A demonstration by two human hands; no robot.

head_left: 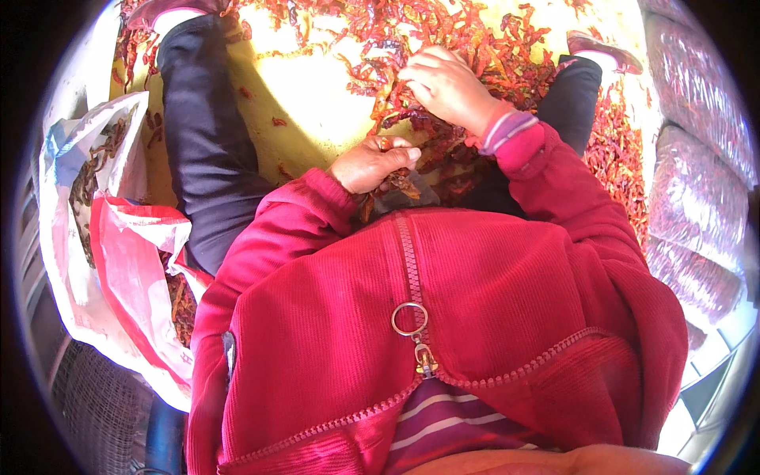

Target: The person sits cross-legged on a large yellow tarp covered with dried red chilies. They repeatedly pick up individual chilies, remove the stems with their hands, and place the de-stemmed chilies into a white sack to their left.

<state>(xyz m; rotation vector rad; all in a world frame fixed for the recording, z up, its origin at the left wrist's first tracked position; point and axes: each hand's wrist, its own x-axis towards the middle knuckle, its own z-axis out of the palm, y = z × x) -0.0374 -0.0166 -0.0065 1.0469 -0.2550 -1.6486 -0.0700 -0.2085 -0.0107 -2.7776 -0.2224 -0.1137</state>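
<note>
**Dried red pods (pixel 507 67) heaped at the right hand (pixel 443 83), a small bunch (pixel 402 185) gripped in the left hand (pixel 372 164)**

Biggest thing from where I stand: a red ribbed jacket (pixel 317 309), filling the lower middle of the frame. Beyond it, a yellow surface (pixel 305 91), sunlit to near white in places, a leg's shadow across it at upper left of centre. The red pods, wrinkled and chili-like, spread over the top centre and upper right; more lie down the right side, outside the right leg. Dark trousers (pixel 210 119), legs apart, the pods mostly between them.

Right edge: clear plastic packs (pixel 701 182), shiny, one above another, contents reddish. Left edge: a white bag (pixel 59 253), mouth open, darker pods (pixel 91 182) inside; just beside it a red-and-white bag (pixel 119 233), also with pods showing.

Right hand, top centre: over the near part of the heap, fingers bent and pointing left, pods close around the fingertips. Cannot tell whether it pinches any.

Left hand, centre, lower than the right and nearer the jacket: fingers curled, thumb pressed along them, closed on the bunch, which pokes out below the thumb. More pods lie just to its right.

Smallest noted: a metal ring (pixel 409 319) on the jacket's zip, below centre.
</note>
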